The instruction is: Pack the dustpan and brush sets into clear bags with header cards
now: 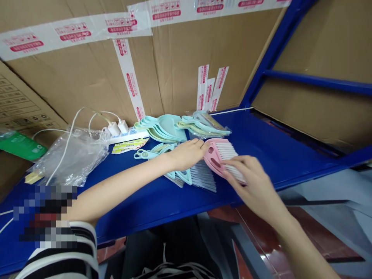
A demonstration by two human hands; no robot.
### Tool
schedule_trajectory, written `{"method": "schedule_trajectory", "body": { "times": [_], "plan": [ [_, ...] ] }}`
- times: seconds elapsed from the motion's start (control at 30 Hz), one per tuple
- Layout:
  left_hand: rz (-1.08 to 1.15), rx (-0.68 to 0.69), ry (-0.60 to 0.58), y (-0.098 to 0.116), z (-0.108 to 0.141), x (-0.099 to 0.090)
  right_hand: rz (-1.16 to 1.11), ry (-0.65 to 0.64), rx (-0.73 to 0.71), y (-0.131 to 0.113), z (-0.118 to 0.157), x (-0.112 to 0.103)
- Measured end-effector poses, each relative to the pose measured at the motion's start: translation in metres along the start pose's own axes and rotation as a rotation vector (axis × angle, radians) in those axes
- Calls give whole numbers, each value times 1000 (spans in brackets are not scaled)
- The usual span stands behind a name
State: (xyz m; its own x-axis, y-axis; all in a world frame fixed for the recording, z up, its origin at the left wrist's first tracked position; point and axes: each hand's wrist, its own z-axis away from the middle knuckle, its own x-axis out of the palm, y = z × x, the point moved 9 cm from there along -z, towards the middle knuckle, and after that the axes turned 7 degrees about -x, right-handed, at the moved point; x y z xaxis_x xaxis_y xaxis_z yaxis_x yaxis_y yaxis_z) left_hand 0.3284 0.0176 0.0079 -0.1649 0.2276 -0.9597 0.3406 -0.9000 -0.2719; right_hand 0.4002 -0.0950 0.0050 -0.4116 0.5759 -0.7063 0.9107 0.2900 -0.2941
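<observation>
A pink brush point(213, 159) with white bristles is held between both hands above the blue table. My left hand point(188, 154) has its fingers closed at the brush's upper left end. On the bristle side, my right hand point(247, 176) grips the brush with thumb and fingers. Beneath and left of the pink brush lie light blue brushes point(202, 176) with pale bristles, partly hidden by my left hand. Behind them rests a stack of light blue and green dustpans point(168, 126). More dustpans in a clear plastic bag point(206, 126) sit to its right.
A white power strip point(130, 135) with plugged chargers and yellow labels point(129, 145) are left of the dustpans. Crumpled clear plastic bags point(78, 155) and a green package point(21, 145) lie farther left. Cardboard point(180, 50) stands behind; a blue frame point(270, 58) rises at right.
</observation>
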Motion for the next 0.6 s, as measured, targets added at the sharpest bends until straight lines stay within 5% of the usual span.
{"method": "schedule_trajectory", "body": {
  "times": [0.1, 0.2, 0.37, 0.6],
  "plan": [
    [7, -6, 89, 4, 13, -11, 7, 16, -78, -6, -29, 22],
    [-1, 9, 126, 7, 27, -15, -17, -11, -78, -11, -30, 29],
    [24, 10, 168, 5, 44, -14, -87, -62, -64, -21, -28, 33],
    [59, -69, 190, -20, 58, -22, 170, 56, -190, -47, -37, 25]
  ]
}}
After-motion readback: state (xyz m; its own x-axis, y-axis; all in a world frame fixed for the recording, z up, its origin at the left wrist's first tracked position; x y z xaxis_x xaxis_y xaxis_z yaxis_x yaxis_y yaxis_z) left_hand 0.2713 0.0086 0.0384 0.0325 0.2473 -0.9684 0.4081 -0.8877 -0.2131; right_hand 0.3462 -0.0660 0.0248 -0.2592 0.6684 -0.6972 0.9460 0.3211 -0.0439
